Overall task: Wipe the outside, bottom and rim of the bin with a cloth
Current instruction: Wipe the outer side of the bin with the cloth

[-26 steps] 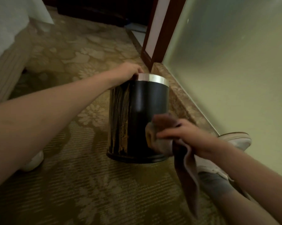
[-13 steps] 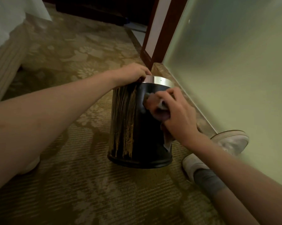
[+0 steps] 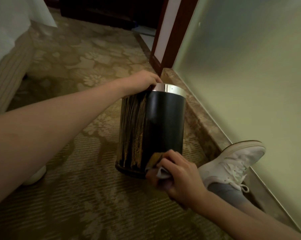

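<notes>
A black round bin (image 3: 163, 122) with gold streaks on its left side and a shiny metal rim (image 3: 170, 88) stands upright on the carpet. My left hand (image 3: 142, 80) grips the rim at its far left edge. My right hand (image 3: 179, 175) holds a bunched grey-brown cloth (image 3: 155, 163) and presses it against the bin's side low down, near the base. The inside of the bin is hidden.
Patterned carpet (image 3: 80, 187) covers the floor. A pale green wall (image 3: 250, 84) with a marble skirting runs along the right. My white shoe (image 3: 232, 161) lies beside the bin on the right, another shoe (image 3: 35, 175) at the left. A bed edge (image 3: 6, 66) is far left, a dark door frame (image 3: 163, 40) behind.
My right hand with the cloth went from low on the bin's side up to the rim, then down to the base. My left hand stayed on the rim.
</notes>
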{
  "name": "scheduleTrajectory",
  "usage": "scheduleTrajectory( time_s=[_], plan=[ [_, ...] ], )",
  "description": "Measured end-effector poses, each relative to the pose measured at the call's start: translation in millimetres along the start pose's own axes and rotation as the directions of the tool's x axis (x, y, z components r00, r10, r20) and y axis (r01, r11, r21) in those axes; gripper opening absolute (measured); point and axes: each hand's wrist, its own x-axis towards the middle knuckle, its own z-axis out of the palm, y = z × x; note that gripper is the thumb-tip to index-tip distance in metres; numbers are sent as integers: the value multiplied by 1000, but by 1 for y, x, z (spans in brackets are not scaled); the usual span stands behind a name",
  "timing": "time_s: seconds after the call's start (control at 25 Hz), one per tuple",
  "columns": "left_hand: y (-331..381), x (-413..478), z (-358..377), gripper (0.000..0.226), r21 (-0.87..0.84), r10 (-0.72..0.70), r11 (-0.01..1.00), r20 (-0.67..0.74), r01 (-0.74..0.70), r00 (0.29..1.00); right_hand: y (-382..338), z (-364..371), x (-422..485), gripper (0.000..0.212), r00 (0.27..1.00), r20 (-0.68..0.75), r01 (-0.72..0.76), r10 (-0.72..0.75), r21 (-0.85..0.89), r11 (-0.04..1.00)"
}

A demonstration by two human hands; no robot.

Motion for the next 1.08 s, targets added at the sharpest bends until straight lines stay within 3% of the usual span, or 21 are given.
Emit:
scheduleTrajectory(
  time_s=[0.08,0.16,0.24,0.28,0.4,0.56,0.64,0.76,0.92,1.08],
  plan=[
    [6,0,7,26,25,18,1000,19,-19,1000,0,-20,8,15,987,157,-52,20,197,979],
    [9,0,8,26,11,13,1000,32,-14,999,1,-50,26,17,952,303,-212,51,528,822],
    [9,-2,6,28,12,2,1000,49,-3,999,6,-74,46,17,956,271,-274,111,692,668],
    [8,-2,5,29,4,-1,1000,55,1,998,9,-82,58,21,970,188,-244,157,685,686],
    [6,-2,3,28,-23,3,1000,50,-1,999,28,-81,89,26,948,-228,-138,223,337,931],
    [5,1,3,29,-44,24,999,69,-21,997,41,-60,107,4,800,-557,-245,222,34,969],
    [4,2,4,29,-40,34,999,63,-31,997,36,-46,105,17,749,-641,-254,168,-44,966],
    [1,5,3,29,-39,34,999,53,-32,998,29,-29,103,27,738,-670,-224,80,-132,966],
    [-3,3,-1,28,-113,-7,993,66,15,998,27,-14,88,37,859,-511,-105,-30,-235,966],
    [0,2,0,29,-112,-36,993,88,46,995,31,-12,71,45,914,-376,7,-152,-360,933]
  ],
)
